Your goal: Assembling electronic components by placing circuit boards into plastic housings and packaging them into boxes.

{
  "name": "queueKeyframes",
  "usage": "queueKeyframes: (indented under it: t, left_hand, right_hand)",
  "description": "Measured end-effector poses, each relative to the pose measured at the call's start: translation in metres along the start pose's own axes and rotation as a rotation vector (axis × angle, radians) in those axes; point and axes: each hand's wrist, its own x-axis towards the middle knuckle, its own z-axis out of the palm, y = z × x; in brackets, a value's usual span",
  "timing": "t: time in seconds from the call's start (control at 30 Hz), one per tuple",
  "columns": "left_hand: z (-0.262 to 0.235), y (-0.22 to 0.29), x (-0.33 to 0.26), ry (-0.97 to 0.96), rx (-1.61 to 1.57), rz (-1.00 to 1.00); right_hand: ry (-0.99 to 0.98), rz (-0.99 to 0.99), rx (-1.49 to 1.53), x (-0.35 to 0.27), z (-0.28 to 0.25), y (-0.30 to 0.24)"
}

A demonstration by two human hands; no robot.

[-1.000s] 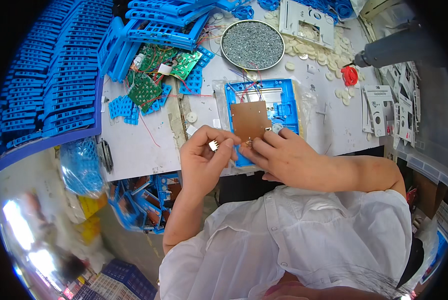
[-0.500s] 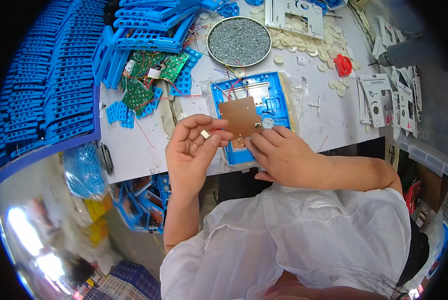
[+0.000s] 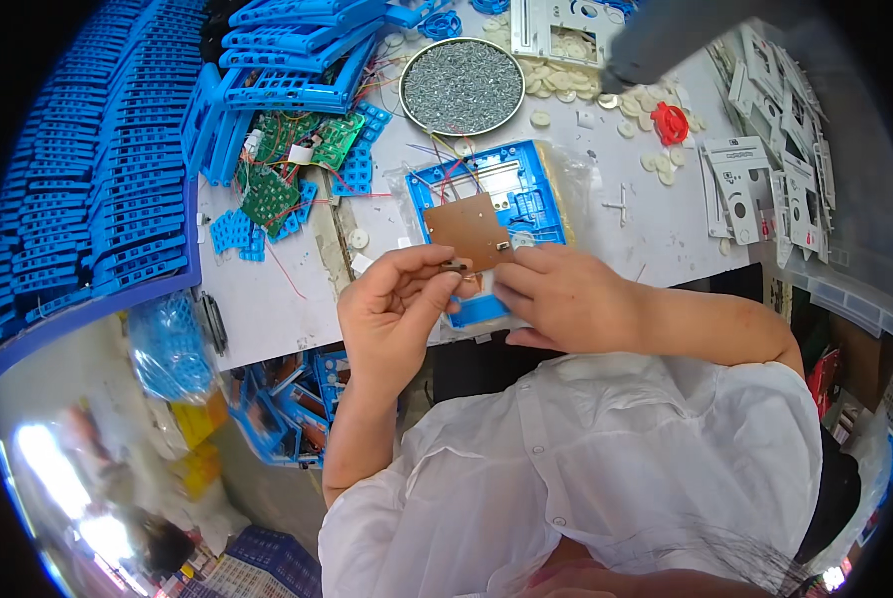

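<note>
My left hand (image 3: pixel 391 314) pinches a small metal part (image 3: pixel 453 267) between thumb and fingertips, by the lower left edge of a brown circuit board (image 3: pixel 466 231). Curled at the board's lower right corner, my right hand (image 3: pixel 571 299) grips its edge; the thumb side is partly hidden. The board is tilted over a blue plastic casing (image 3: pixel 538 199), which lies open on clear plastic wrap and holds metal strips. Thin red and dark wires run from behind the board's top edge into the casing.
Behind the casing stands a round tray of screws (image 3: pixel 463 88). A blurred grey tool (image 3: pixel 666 45) hangs at upper right, above scattered cream discs (image 3: pixel 656 159). White panels (image 3: pixel 745 194) lie to the right. Green circuit boards (image 3: pixel 270 194) and stacked blue frames (image 3: pixel 297 60) are at left.
My left hand has turned and brought the small metal part to the board's lower edge, its fingers curling in. The grey tool has swung left. The whole view has shifted slightly.
</note>
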Motion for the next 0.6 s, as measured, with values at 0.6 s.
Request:
queueKeyframes:
  t: [0.6]
  left_hand:
    - [0.040, -0.041, -0.003, -0.207, 0.281, -0.060]
  right_hand:
    - [0.614, 0.692, 0.619, -0.070, -0.032, 0.087]
